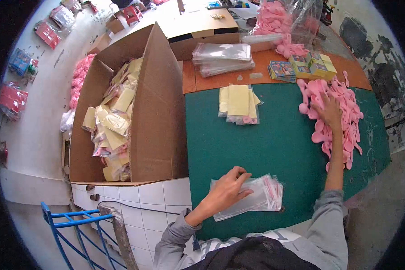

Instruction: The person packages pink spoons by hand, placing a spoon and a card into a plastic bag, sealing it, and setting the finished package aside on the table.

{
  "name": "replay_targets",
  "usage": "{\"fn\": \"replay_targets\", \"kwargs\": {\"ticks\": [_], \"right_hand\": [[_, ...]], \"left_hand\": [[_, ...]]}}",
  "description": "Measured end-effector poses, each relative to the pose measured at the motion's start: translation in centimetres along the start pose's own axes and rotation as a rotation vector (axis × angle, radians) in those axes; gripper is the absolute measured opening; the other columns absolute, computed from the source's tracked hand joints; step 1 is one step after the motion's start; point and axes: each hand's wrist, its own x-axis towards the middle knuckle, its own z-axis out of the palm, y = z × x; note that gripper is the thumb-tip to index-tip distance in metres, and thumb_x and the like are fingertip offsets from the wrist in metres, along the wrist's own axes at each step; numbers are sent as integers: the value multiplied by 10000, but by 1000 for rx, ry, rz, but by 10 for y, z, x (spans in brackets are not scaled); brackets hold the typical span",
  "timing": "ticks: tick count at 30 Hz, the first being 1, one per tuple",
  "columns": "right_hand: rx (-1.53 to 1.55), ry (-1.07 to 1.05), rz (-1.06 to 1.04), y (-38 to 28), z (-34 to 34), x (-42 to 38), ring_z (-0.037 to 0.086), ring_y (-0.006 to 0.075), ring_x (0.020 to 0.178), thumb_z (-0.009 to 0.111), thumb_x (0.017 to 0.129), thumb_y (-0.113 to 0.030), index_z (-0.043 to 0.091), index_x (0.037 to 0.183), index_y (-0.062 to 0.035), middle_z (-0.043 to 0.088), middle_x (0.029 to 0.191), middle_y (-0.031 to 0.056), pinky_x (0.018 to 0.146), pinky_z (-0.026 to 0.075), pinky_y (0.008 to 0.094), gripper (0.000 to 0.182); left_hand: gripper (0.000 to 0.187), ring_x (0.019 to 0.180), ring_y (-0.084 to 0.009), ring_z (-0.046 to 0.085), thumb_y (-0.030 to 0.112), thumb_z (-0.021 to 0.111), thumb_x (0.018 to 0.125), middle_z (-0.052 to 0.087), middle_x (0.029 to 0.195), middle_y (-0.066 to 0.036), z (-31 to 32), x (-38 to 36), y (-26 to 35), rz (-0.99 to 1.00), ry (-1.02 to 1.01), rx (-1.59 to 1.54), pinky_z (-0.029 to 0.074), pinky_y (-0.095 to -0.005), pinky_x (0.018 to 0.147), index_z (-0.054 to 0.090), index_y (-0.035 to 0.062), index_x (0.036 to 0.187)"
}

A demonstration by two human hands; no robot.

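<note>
Over there the green tabletop [274, 148] stretches out, with a big open carton [159, 112] of filled packets [114, 121] beside it. On its right side lies a heap of pink spoons [346, 121]; the right hand [330, 110] reaches into it, fingers spread, though I can't tell whether its grip has caught one. Near the person, clear bags [256, 198] lie fanned under the left hand [229, 189], its grip half open, thumb apart from the fingers. Smaller still, yellow-backed packets [238, 101] overlap beyond them.
</note>
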Motion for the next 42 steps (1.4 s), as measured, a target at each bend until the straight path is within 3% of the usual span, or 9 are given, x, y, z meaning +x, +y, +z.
{"fn": "replay_targets", "kwargs": {"ticks": [4,7,11,17,20,23,26,36,42], "right_hand": [[-11,111,-216,-31,-13,-65,364,400,1213,610,766,-497,498,1266,-137,400,1336,167,1013,273,525,626],[81,47,-192,-47,-11,-96,331,387,1244,631,781,-402,544,1182,-98,391,1342,161,1038,234,515,511],[189,214,-329,-63,-26,-116,345,363,1251,642,802,-252,581,951,-39,424,1340,132,1021,274,479,267],[818,277,-214,-85,-65,-114,523,210,1010,662,775,-108,574,825,-31,579,992,83,853,407,332,127],[902,132,-164,-82,-73,-121,542,118,796,630,826,-107,593,823,-8,578,857,44,688,435,249,105],[1290,-172,-29,-103,-82,-137,545,79,666,587,875,-111,619,871,21,579,815,40,565,430,211,136],[1340,-149,-64,-126,-78,-150,547,79,576,565,894,-97,628,933,39,581,780,50,515,445,199,155],[1312,255,-44,-151,-77,-166,619,110,627,578,876,-41,543,1021,19,601,819,80,542,520,217,160],[1310,162,-69,-154,-75,-168,624,126,636,569,877,-26,554,999,19,596,809,76,551,528,219,130]], "left_hand": [[343,867,-268,595,199,678,782,524,980,-129,13,8,-5,81,-14,29,513,-357,699,551,21,1046],[269,807,-242,611,141,680,764,547,913,-113,18,11,-7,71,-9,-74,509,-346,670,559,26,976],[211,762,-228,631,90,672,764,587,849,-106,15,10,-6,40,31,-197,509,-340,658,561,22,930],[133,821,-196,641,23,647,770,628,913,-100,4,5,-6,54,149,-261,519,-325,682,541,16,850],[169,867,-196,638,-20,620,759,615,901,-97,2,3,-9,-4,182,-494,513,-308,734,486,22,853],[161,900,-165,621,-8,607,796,626,947,-109,7,0,-23,-108,163,-791,504,-288,774,458,21,850],[152,892,-144,615,30,597,841,632,974,-121,1,2,-17,-242,162,-1049,492,-263,793,459,14,902],[144,911,-144,633,46,627,840,655,932,-90,1,6,-17,-252,111,-981,499,-253,807,592,-22,962],[200,884,-147,642,58,669,809,672,917,-104,-10,7,-9,-329,82,-942,503,-252,797,592,-19,977]]}}
